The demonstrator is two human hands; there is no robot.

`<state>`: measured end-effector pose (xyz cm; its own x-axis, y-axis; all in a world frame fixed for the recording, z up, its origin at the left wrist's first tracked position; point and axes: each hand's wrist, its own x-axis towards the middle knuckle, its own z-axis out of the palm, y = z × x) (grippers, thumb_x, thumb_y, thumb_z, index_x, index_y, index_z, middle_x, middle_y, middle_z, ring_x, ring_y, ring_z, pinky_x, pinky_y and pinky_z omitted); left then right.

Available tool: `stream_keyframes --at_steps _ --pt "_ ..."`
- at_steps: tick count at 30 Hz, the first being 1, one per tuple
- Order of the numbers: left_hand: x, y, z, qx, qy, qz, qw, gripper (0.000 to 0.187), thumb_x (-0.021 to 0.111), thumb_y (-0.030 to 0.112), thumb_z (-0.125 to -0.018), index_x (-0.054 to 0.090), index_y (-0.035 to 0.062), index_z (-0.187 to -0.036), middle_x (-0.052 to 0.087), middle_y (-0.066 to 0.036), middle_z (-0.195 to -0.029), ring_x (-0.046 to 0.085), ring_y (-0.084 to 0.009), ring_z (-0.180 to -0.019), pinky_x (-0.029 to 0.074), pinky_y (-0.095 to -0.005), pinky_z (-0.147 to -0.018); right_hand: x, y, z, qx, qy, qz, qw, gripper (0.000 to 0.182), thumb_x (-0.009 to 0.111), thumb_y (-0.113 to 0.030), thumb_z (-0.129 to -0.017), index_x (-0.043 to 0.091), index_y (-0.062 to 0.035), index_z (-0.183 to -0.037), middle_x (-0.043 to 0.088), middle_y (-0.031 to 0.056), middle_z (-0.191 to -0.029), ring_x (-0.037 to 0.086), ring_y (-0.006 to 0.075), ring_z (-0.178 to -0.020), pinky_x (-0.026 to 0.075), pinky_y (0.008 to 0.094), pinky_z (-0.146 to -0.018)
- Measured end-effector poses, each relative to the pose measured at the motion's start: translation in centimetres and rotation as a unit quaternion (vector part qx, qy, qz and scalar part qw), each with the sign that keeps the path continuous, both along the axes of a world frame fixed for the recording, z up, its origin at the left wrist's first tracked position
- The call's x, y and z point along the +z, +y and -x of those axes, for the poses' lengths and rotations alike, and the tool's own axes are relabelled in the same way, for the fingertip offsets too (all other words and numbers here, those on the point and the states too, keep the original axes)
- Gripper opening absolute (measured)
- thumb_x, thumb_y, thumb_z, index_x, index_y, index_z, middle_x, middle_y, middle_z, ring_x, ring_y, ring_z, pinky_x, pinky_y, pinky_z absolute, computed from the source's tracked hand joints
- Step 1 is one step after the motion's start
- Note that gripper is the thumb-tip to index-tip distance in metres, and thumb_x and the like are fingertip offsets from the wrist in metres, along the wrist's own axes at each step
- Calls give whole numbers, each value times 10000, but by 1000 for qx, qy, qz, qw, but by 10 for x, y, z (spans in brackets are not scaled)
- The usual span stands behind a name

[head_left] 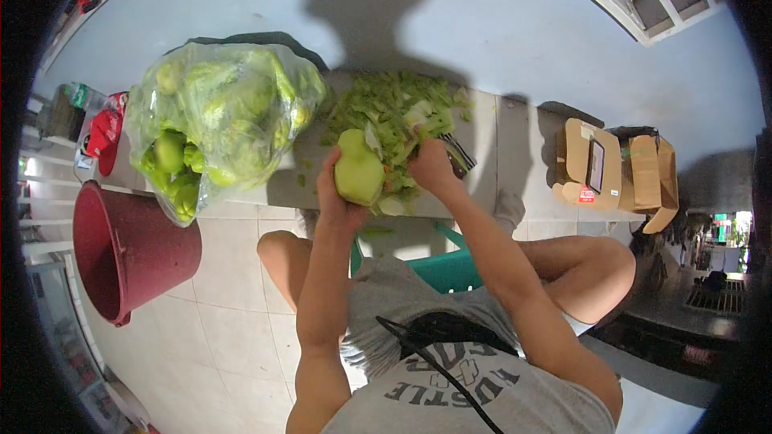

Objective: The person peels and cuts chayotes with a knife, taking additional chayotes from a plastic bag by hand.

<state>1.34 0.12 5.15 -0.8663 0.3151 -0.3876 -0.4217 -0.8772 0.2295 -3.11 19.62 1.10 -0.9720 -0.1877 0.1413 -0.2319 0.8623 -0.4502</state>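
Vegetable [359,173] at frame centre, cupped in left hand [336,209]; best held firmly, fingertips clear. Beside green scraps [390,104]: right hand [434,165], fingers curled, contents unclear.

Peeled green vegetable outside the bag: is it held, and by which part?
The left hand holds the peeled green vegetable by its left side and lower end.
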Motion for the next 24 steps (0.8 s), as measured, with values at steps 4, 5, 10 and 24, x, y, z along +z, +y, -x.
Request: stream_keyframes --at_steps 4,5,10,24 --pt "-5 -6 8 64 -14 -20 998 472 498 426 -916 518 58 -1210 620 -166 -1028 630 -322 -923 527 -511 -760 12 12 4 -31 18 93 995 292 592 -173 -846 580 27 -1058 638 263 -866 625 436 -824 504 488 -715" --pt "-5 -8 8 65 -11 -30 997 447 499 399 -920 518 60 -1211 614 -165 -1041 618 -316 -951 519 -502 -797 4 16 1 -20 31 81 996 276 590 -184 -852 591 35 -1021 635 268 -853 624 437 -814 502 489 -711" --pt "-10 -7 13 80 2 -23 997 400 500 345 -928 515 63 -1211 608 -159 -1066 605 -309 -981 510 -482 -839 -9 12 -1 -53 -216 -46 974 308 558 -268 -917 548 28 -1004 575 233 -590 609 404 -607 456 471 -520" --pt "-36 -4 9 50 22 -103 993 350 549 294 -898 559 45 -1145 636 -144 -1053 632 -305 -960 523 -452 -880 51 -29 -49 128 112 -54 984 265 638 -132 -742 522 -130 -980 567 89 -786 644 294 -705 520 421 -590"
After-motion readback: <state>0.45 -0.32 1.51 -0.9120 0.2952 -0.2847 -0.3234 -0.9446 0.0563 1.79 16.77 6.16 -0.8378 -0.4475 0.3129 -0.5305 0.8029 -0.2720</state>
